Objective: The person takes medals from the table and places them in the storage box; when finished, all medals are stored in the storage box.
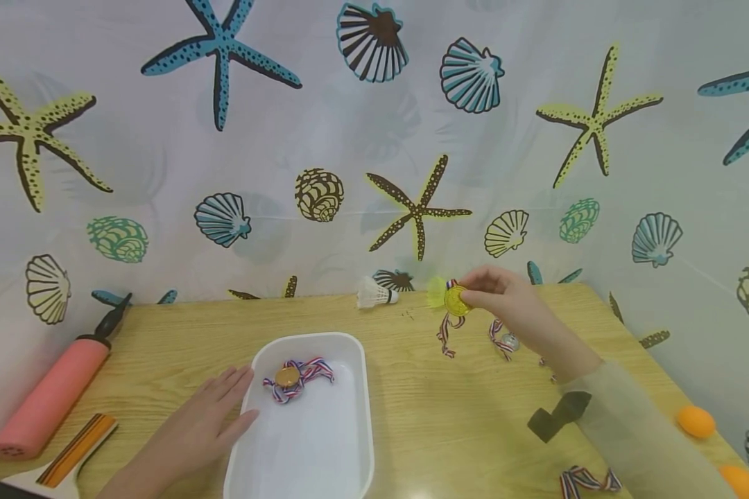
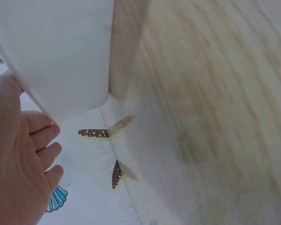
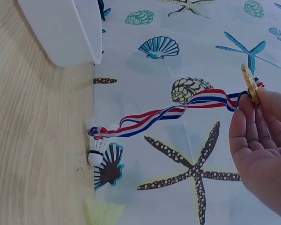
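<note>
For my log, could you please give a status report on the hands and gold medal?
Right hand pinches gold medal, ribbon hanging. Left hand touches rim of white tray. No obstacle visible between gold medal and tray.

The medal (image 1: 456, 301) is gold, its ribbon (image 3: 208, 99) striped red, white and blue.

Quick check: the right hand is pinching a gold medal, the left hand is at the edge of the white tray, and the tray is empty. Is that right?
Not quite: the white tray isn't empty. The head view shows a bronze-coloured medal in it. The right hand is pinching a gold medal, and the left hand is at the tray's edge.
</note>
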### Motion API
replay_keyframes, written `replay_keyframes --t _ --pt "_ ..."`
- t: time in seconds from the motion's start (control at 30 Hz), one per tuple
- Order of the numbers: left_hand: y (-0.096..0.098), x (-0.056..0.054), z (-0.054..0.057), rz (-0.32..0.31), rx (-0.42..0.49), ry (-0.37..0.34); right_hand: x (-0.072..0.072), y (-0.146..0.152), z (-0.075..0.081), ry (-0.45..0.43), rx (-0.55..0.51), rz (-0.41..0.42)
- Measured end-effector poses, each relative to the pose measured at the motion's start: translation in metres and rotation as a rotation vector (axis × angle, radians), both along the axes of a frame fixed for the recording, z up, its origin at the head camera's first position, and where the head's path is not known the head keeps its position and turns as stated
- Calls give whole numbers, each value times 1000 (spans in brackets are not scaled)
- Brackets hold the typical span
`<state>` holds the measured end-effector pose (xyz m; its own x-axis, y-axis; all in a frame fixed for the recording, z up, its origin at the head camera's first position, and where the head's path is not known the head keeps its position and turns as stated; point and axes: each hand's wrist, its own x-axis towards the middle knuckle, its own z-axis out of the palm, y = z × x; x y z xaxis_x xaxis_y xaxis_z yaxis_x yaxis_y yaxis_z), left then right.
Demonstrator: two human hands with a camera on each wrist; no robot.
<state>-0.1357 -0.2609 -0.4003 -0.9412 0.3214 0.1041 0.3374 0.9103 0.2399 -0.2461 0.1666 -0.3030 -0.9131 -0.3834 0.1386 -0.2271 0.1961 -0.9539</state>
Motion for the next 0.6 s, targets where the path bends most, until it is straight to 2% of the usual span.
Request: replay_keyframes --t 0.33,0.47,0.6 --pt "0 1 2 -2 -10 9 4 -49 25 37 -70 124" --pt "0 1 2 4 -11 3 7 -70 30 30 -108 193" --pt "0 2 2 8 -8 -7 8 -90 27 13 -147 248"
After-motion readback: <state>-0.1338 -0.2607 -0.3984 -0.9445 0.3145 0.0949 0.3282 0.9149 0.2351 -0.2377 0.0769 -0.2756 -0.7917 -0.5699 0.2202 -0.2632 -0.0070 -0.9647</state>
